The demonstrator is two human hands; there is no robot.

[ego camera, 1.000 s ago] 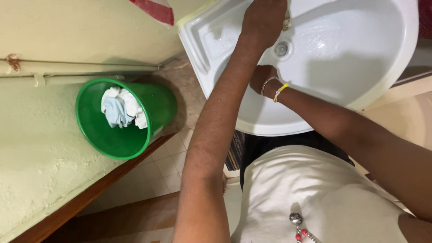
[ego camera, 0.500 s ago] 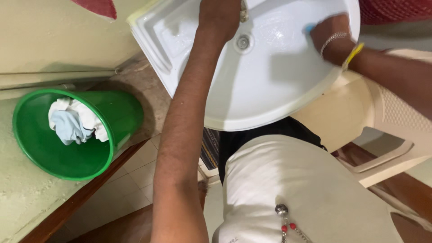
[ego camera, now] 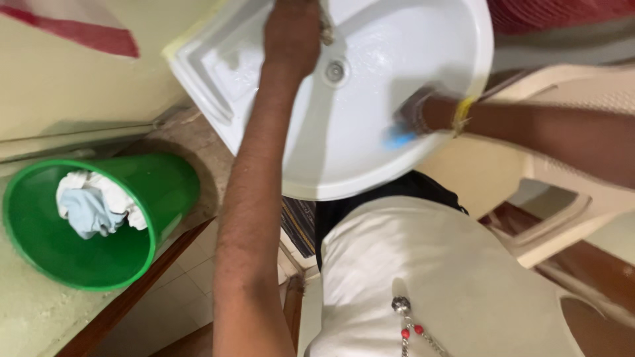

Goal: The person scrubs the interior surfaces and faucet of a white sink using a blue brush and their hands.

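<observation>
A white washbasin (ego camera: 370, 165) fills the top of the head view, with its drain (ego camera: 335, 70) near the middle. My left hand (ego camera: 291, 33) reaches across it to the back and closes on the metal tap (ego camera: 325, 28); its fingertips run off the top edge. My right hand (ego camera: 420, 114), blurred and with a yellow band at the wrist, presses a blue scrubber (ego camera: 399, 137) against the inside of the bowl at the near right.
A green bucket (ego camera: 159, 192) holding crumpled white and pale blue cloth (ego camera: 92, 201) stands on the floor at the left by the wall. A cream plastic chair (ego camera: 562, 218) is at the right. My white garment covers the lower middle.
My right hand has slid with the blue scrubber from the basin's far right rim down to the near right of the bowl. My left hand stays at the tap.
</observation>
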